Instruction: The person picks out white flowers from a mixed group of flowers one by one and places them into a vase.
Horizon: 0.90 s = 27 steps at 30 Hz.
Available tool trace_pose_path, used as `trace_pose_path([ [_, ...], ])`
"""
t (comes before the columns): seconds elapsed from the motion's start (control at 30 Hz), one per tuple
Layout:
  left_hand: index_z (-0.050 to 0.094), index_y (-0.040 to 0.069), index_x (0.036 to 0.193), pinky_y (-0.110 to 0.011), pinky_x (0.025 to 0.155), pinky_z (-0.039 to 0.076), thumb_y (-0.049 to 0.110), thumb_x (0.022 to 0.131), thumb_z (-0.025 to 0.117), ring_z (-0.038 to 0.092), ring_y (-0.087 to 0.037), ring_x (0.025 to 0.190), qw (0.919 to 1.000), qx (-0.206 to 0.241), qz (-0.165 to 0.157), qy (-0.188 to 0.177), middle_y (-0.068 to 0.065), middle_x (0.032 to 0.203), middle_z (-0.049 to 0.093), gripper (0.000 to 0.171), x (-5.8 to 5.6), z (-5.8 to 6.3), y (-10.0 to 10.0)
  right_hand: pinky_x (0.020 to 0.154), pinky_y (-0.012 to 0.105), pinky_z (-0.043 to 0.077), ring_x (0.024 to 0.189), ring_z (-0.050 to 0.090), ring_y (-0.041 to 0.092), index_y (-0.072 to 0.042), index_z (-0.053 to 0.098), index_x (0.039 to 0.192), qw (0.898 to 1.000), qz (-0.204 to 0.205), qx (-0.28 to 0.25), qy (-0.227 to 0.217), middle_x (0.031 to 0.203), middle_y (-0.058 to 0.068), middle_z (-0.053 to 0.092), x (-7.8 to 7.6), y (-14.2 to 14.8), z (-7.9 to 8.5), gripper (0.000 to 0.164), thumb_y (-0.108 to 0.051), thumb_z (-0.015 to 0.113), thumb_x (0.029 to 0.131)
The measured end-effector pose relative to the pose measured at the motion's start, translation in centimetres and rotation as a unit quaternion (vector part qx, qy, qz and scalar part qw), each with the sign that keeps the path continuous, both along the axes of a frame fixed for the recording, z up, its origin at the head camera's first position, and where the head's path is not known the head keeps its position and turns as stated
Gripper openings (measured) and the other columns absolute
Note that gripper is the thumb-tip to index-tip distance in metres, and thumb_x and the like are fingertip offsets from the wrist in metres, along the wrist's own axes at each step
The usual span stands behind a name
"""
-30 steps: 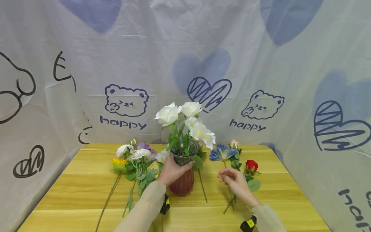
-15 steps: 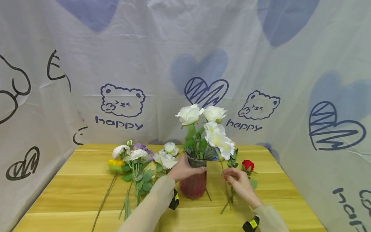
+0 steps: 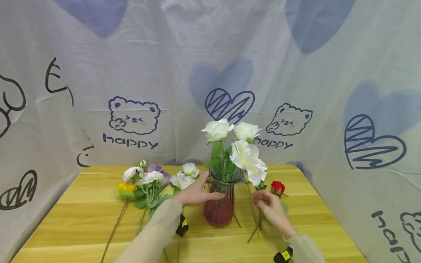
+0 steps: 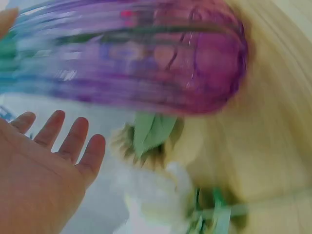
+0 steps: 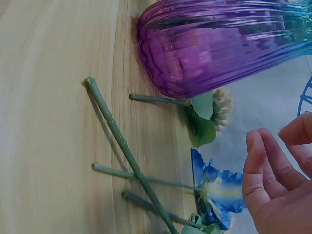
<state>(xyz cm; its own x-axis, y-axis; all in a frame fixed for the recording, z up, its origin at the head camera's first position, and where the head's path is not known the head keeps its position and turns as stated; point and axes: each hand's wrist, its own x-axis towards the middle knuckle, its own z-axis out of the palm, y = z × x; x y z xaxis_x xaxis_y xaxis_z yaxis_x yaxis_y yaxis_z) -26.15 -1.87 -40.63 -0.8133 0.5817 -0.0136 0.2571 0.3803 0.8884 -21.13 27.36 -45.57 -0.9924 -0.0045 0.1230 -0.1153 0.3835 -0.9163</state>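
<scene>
A ribbed glass vase (image 3: pixel 218 208), tinted purple-pink below and bluish at the neck, stands upright on the table. White flowers (image 3: pixel 246 157) with green leaves rise from it. Beside its left side my left hand (image 3: pixel 194 191) has its fingers spread, and a gap shows between palm and glass in the left wrist view. To the right of the vase hovers my right hand (image 3: pixel 271 210), fingers loosely bent and holding nothing. Under it lie a blue flower (image 5: pixel 214 187) and crossed green stems (image 5: pixel 122 141); a red rose (image 3: pixel 277 187) is just behind.
Left on the wooden table (image 3: pixel 72 219) lie a yellow flower (image 3: pixel 126 190), white blooms (image 3: pixel 154 178), a purple flower (image 3: pixel 154 168) and more white flowers (image 3: pixel 182 180). A printed cloth (image 3: pixel 184 73) hangs behind the table and along both sides.
My left hand shifted the vase with its white flowers to the right, then let go and drew back left. My right hand stayed nearly in place.
</scene>
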Motion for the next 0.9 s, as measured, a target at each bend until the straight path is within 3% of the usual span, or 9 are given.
trace_pose_path([
  [0.07, 0.018, 0.017, 0.162, -0.058, 0.115, 0.039, 0.043, 0.094, 0.068, 0.042, -0.036, 0.143, 0.9995, -0.015, 0.017, 0.023, -0.013, 0.163, 0.030, 0.088, 0.3, 0.3, -1.3, 0.080, 0.025, 0.058, 0.095, 0.071, 0.018, 0.005, 0.062, 0.119, 1.000, -0.004, 0.000, 0.006, 0.115, 0.028, 0.068, 0.0, -0.3, 0.1, 0.023, 0.004, 0.056, 0.097],
  [0.17, 0.043, 0.011, 0.150, -0.050, 0.102, 0.051, 0.029, 0.099, 0.062, 0.060, -0.033, 0.120, 0.9946, -0.033, 0.064, 0.075, -0.016, 0.141, 0.053, 0.057, 0.6, 0.6, -3.1, 0.085, 0.021, 0.056, 0.103, 0.069, 0.018, 0.001, 0.061, 0.125, 1.000, -0.009, -0.004, 0.025, 0.120, 0.024, 0.068, 0.1, -1.1, 0.3, 0.027, 0.000, 0.059, 0.098],
  [0.3, 0.062, 0.010, 0.128, -0.037, 0.074, 0.053, 0.018, 0.099, 0.060, 0.062, -0.021, 0.089, 0.9736, -0.096, 0.152, 0.141, -0.011, 0.108, 0.065, 0.030, 1.5, 0.8, -5.0, 0.087, 0.020, 0.056, 0.106, 0.067, 0.014, 0.002, 0.056, 0.130, 0.997, 0.009, -0.023, 0.078, 0.123, 0.025, 0.065, 0.0, -2.4, 0.2, 0.035, 0.000, 0.063, 0.096],
  [0.4, 0.064, 0.009, 0.121, -0.031, 0.064, 0.047, 0.016, 0.099, 0.060, 0.056, -0.017, 0.078, 0.9576, -0.149, 0.187, 0.161, -0.008, 0.099, 0.064, 0.024, 2.5, 0.5, -5.9, 0.091, 0.027, 0.058, 0.110, 0.066, 0.017, 0.004, 0.052, 0.136, 0.991, 0.036, -0.024, 0.123, 0.127, 0.027, 0.062, -0.1, -3.5, -0.3, 0.044, 0.000, 0.066, 0.094],
  [0.5, 0.065, 0.008, 0.119, -0.030, 0.056, 0.042, 0.015, 0.099, 0.059, 0.051, -0.015, 0.065, 0.9524, -0.175, 0.194, 0.158, -0.006, 0.091, 0.063, 0.022, 3.6, 0.1, -6.4, 0.100, 0.037, 0.056, 0.122, 0.061, 0.028, 0.001, 0.046, 0.142, 0.989, 0.049, -0.027, 0.135, 0.136, 0.025, 0.058, -0.2, -4.6, -0.7, 0.054, -0.003, 0.069, 0.093],
  [0.6, 0.064, 0.007, 0.116, -0.029, 0.050, 0.038, 0.015, 0.100, 0.058, 0.048, -0.014, 0.056, 0.9518, -0.189, 0.194, 0.144, -0.003, 0.079, 0.060, 0.019, 4.4, -0.5, -6.5, 0.109, 0.044, 0.050, 0.132, 0.054, 0.036, -0.005, 0.041, 0.146, 0.993, 0.041, -0.041, 0.107, 0.143, 0.021, 0.053, -0.2, -5.7, -0.7, 0.063, -0.008, 0.073, 0.091],
  [0.77, 0.062, 0.007, 0.112, -0.029, 0.050, 0.038, 0.015, 0.099, 0.059, 0.049, -0.014, 0.056, 0.9510, -0.207, 0.188, 0.132, 0.000, 0.071, 0.056, 0.015, 5.3, -1.4, -6.5, 0.118, 0.051, 0.039, 0.143, 0.042, 0.038, -0.007, 0.036, 0.149, 0.996, 0.031, -0.057, 0.066, 0.150, 0.020, 0.045, -0.4, -7.5, -0.4, 0.073, -0.013, 0.077, 0.089],
  [0.9, 0.061, 0.006, 0.114, -0.029, 0.048, 0.037, 0.013, 0.098, 0.060, 0.044, -0.013, 0.053, 0.9567, -0.212, 0.168, 0.108, -0.001, 0.068, 0.054, 0.018, 5.7, -2.3, -6.1, 0.119, 0.053, 0.036, 0.146, 0.038, 0.040, -0.008, 0.032, 0.152, 0.997, 0.028, -0.051, 0.052, 0.153, 0.021, 0.041, -0.5, -8.6, -0.6, 0.081, -0.018, 0.079, 0.088],
])
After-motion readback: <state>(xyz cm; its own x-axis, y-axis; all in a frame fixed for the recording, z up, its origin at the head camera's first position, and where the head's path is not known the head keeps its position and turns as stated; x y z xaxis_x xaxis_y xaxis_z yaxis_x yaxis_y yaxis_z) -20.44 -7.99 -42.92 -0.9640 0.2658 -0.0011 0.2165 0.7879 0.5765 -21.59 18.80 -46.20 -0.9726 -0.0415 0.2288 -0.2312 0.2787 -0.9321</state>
